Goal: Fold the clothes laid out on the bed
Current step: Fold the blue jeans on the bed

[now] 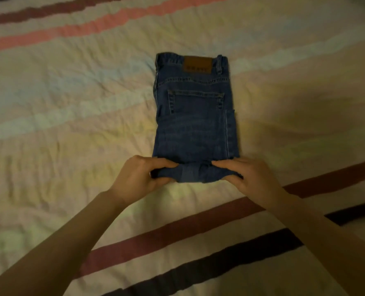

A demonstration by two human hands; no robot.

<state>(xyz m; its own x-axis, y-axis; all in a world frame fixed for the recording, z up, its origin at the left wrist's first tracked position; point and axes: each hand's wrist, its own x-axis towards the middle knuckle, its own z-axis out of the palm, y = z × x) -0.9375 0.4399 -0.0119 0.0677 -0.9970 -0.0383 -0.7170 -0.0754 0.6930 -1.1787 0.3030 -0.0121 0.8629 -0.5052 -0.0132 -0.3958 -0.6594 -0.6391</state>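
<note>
We see one pair of blue denim jeans (193, 116), folded into a narrow rectangle, lying flat at the centre of the striped bed sheet (70, 116). One brown leather-like patch (197, 64) sits on the waistband at the far end; one stitched back pocket (195, 103) faces up. At the near end the denim bunches into a thick roll. Our left hand (139, 175) grips that roll's left corner, fingers above and thumb beneath; our right hand (249, 178) grips its right corner likewise. The sheet is wrinkled cloth with pastel, pink, maroon and dark bands.
</note>
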